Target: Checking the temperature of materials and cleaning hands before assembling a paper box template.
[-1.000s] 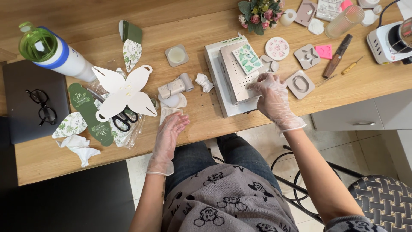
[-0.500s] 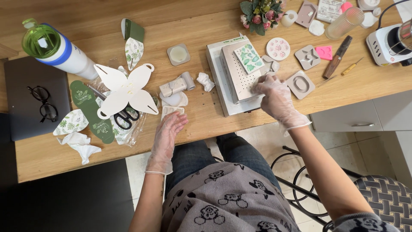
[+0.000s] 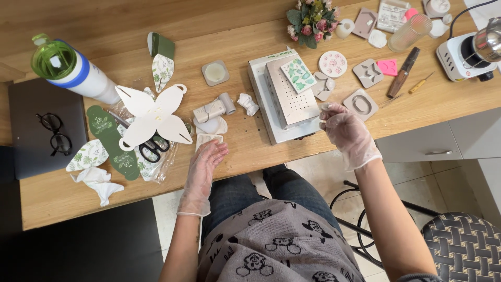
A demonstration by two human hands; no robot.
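White perforated box [image 3: 290,94] sits mid-tabletop near the front edge, a leaf-patterned tile [image 3: 298,74] on top. Right hand [image 3: 347,133], gloved, fingers loosely curled, touches its right side, grasping nothing. Left hand [image 3: 206,164], fingers released, rests at front edge beside a small white mold [image 3: 207,139].

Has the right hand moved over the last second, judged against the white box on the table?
Yes. The right hand has pulled back from the top of the white box toward the person, to the box's near right corner.
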